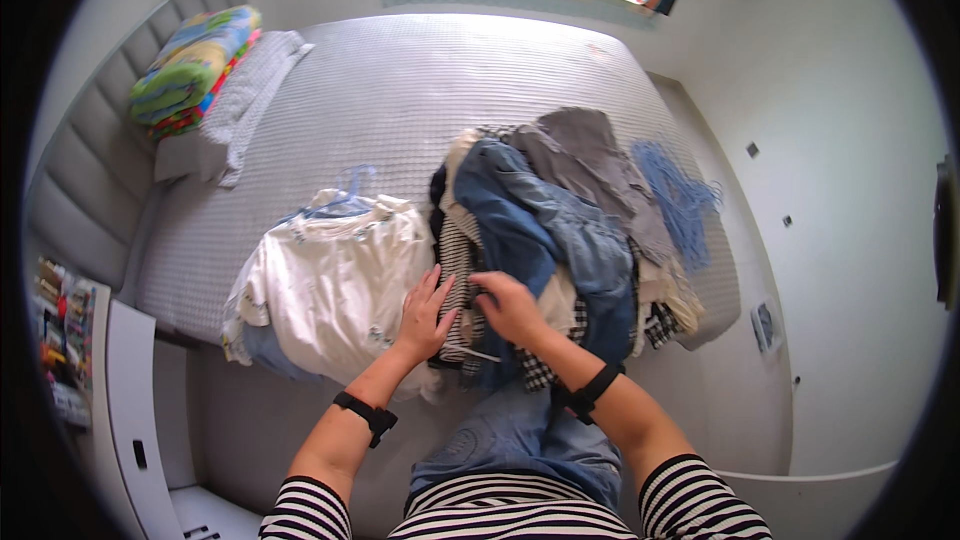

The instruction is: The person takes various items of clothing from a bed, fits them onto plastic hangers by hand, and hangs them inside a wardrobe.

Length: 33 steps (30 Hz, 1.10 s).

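My left hand (426, 318) lies with fingers apart where a white short-sleeved top (337, 270) meets a striped garment (456, 247). The top lies spread on the bed, with a blue clothes hanger (356, 183) showing at its neck and more clothing beneath. At the left side of a heap of clothes, my right hand (514, 309) has its fingers bent over the dark and striped cloth; whether it grips any is unclear. Across the heap lie blue denim garments (577, 232) and a grey garment (592, 157). Black-and-white checked cloth (540, 371) hangs at the near edge.
A bundle of blue hangers (679, 202) lies right of the heap on the bed (375, 104). Folded colourful bedding (195, 63) and a pillow (251, 101) rest by the padded headboard (82, 135). A white cabinet (135, 397) stands at the near left.
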Tool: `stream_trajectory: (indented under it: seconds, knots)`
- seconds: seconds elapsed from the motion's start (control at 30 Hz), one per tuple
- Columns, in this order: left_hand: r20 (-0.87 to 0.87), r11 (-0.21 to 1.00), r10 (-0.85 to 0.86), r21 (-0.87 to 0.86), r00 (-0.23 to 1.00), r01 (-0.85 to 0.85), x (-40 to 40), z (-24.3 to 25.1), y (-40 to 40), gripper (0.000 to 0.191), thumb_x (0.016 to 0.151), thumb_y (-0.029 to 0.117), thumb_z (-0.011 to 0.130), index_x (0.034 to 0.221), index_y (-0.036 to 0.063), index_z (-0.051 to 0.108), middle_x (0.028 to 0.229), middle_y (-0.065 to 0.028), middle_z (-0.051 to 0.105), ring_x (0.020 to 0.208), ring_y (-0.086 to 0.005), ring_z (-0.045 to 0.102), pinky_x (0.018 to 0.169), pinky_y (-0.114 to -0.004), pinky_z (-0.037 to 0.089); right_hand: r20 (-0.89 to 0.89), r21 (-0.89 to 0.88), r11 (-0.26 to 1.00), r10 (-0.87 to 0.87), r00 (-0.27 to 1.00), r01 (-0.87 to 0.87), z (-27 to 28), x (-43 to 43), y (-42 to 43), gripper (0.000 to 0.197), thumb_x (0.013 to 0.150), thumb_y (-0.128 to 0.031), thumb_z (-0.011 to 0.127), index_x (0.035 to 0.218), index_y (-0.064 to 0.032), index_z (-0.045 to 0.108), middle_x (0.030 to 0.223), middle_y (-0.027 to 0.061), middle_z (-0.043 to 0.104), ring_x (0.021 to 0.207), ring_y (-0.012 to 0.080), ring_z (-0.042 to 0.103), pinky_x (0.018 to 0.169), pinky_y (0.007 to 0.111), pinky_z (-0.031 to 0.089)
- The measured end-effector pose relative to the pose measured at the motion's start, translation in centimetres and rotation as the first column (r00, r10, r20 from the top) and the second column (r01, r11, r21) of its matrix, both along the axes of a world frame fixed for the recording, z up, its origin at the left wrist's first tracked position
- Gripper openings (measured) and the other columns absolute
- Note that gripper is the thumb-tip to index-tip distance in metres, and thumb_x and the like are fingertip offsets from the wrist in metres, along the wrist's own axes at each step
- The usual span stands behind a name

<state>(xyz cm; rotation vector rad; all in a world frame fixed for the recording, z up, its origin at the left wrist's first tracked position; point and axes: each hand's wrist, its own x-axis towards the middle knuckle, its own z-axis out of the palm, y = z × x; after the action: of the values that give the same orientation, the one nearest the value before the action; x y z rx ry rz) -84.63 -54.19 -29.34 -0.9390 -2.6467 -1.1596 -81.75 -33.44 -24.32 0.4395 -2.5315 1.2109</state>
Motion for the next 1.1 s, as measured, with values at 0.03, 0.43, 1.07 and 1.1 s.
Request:
stream_trajectory:
  seconds: [0.03, 0.43, 1.07, 1.1]
  knots:
    - [-0.054, 0.998, -0.044, 0.037, 0.998, 0.046, -0.5, 0.7, 2.0, 0.065, 0.087, 0.020, 0.067, 0.146, 0.0108, 0.042, 0.153, -0.0206, 0.034, 0.140, -0.0406, 0.034, 0.113, -0.048, 0.028, -0.099, 0.091, 0.993, -0.071, 0.993, 0.080, 2.2, 0.3, 2.9, 0.038, 0.079, 0.001, 0.066, 0.116, -0.0021, 0.063, 0.114, 0.0166, 0.066, 0.108, 0.0368, 0.061, 0.096, 0.042, 0.048]
    - [-0.327, 0.957, -0.176, -0.278, 0.928, 0.084, -3.9, 6.7, 18.0, 0.025, 0.079, 0.018, 0.072, 0.099, 0.0131, 0.058, 0.102, -0.0061, 0.059, 0.112, -0.0267, 0.056, 0.100, -0.043, 0.040, -0.101, 0.164, 0.809, -0.555, 0.825, 0.564, -2.4, 6.2, 23.1, 0.011, 0.088, -0.014, 0.064, 0.090, -0.0041, 0.058, 0.101, 0.0131, 0.061, 0.096, 0.0321, 0.059, 0.083, 0.044, 0.044]
    - [0.328, 0.935, -0.293, 0.294, 0.898, 0.198, 2.6, 7.8, 23.2, 0.048, 0.089, 0.015, 0.068, 0.129, -0.0030, 0.050, 0.129, -0.0246, 0.053, 0.081, -0.0258, 0.070, 0.072, -0.034, 0.056, 0.224, 0.023, 0.867, -0.489, 0.843, 0.498, -4.7, 17.1, 24.7, 0.055, 0.082, -0.025, 0.076, 0.127, -0.0028, 0.052, 0.123, 0.0192, 0.055, 0.110, 0.0321, 0.056, 0.093, 0.040, 0.047]
    - [0.266, 0.957, -0.249, 0.217, 0.931, 0.194, 1.7, 6.5, 25.1, 0.055, 0.088, 0.024, 0.071, 0.130, -0.0047, 0.049, 0.133, -0.0282, 0.050, 0.087, -0.0312, 0.070, 0.078, -0.038, 0.056, 0.156, 0.086, 0.837, -0.547, 0.822, 0.540, -7.0, 16.4, 25.1, 0.059, 0.080, -0.024, 0.076, 0.129, -0.0041, 0.050, 0.122, 0.0206, 0.053, 0.112, 0.0358, 0.054, 0.095, 0.042, 0.046]
